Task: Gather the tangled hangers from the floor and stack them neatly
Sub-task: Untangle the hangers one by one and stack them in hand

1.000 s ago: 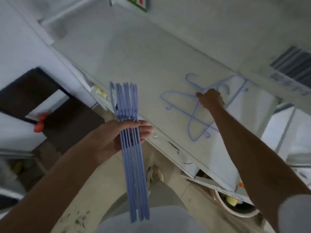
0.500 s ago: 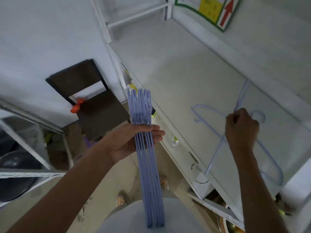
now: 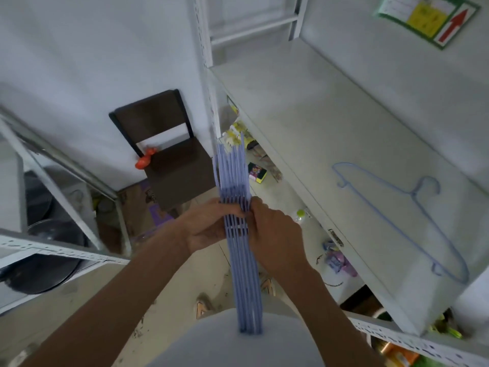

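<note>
Right hand [image 3: 275, 231] rejoined left hand [image 3: 205, 229] gripping hanger bundle [image 3: 242, 250]; fingertips hidden.

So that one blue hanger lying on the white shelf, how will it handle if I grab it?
The hanger is a thin open outline, so probably light and slightly springy. Lying flat on the smooth shelf, it may slide when nudged.

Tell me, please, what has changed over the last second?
The right hand left the shelf, carrying one hanger to the bundle of hangers, which it now grips too. One hanger remains on the shelf. The left hand holds the bundle as before.
</note>
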